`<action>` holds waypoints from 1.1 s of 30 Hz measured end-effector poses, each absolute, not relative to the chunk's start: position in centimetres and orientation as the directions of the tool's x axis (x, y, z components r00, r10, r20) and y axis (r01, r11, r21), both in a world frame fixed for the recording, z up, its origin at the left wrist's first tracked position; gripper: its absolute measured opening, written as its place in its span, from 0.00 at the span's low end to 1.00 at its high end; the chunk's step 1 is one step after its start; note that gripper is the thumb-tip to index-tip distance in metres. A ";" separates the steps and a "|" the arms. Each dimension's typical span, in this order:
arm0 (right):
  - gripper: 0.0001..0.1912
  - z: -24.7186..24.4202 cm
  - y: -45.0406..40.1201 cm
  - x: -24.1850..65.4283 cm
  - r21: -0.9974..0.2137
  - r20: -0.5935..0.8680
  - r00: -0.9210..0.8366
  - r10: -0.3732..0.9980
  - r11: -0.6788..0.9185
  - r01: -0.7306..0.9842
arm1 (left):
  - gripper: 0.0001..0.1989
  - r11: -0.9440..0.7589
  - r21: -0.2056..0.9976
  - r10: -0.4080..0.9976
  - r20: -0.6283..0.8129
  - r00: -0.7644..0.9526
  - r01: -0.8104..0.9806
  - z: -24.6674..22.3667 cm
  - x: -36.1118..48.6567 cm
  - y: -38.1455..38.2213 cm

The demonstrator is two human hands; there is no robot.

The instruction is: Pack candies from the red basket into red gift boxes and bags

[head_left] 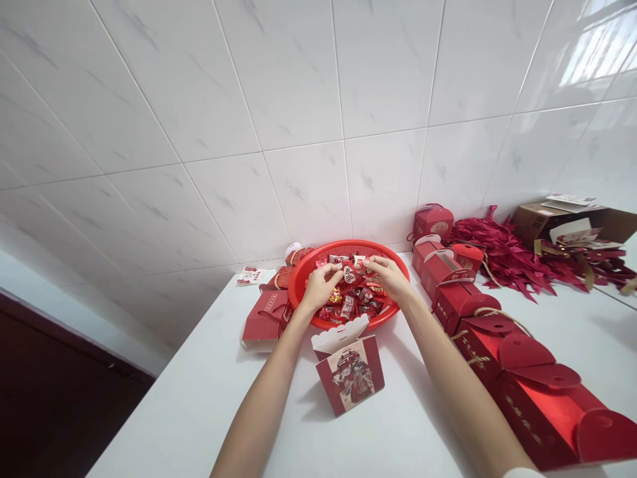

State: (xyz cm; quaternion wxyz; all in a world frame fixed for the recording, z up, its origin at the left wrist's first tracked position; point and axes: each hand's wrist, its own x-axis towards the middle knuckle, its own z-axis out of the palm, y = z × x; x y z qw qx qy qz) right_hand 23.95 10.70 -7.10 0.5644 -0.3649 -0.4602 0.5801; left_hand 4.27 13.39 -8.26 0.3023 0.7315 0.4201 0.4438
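Both hands are over a red plastic basket (297, 292) that holds several wrapped candies (365, 302). Between them is a red candy packet (352, 275) with a pale printed emblem. My left hand (322, 285) pinches its left side, and my right hand (389, 277) has its fingertips closed on its right side. In front of the basket, between my forearms, stands a red gift box (351, 375) with a printed picture of figures; its pale scalloped top flap is raised.
Red gift boxes (462, 299) form a row along the right. More red boxes (266, 318) and a printed card (250, 276) are left of the basket. Dark red ribbons (502, 252) and a brown cardboard box (540, 222) lie at back right. A tiled wall (308, 192) rises behind.
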 end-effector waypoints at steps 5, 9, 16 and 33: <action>0.23 -7.3 10.5 23.7 -0.975 0.064 -0.164 0.984 0.027 -0.222 | 0.10 -0.507 0.801 0.859 0.441 0.259 0.318 -8.3 4.3 13.3; 0.22 -7.5 10.4 23.6 -0.983 0.020 -0.243 0.970 -0.025 -0.180 | 0.10 -0.503 0.784 0.862 0.423 0.279 0.364 -8.2 4.3 13.1; 0.19 -7.4 10.3 23.7 -0.990 -0.010 -0.286 0.958 -0.049 -0.129 | 0.10 -0.507 0.761 0.857 0.393 0.333 0.406 -7.6 4.3 12.5; 0.08 -7.8 11.1 23.5 -0.993 0.012 -0.013 1.000 0.011 -0.116 | 0.15 -0.060 0.173 0.996 -0.060 0.072 0.983 -5.7 3.3 12.6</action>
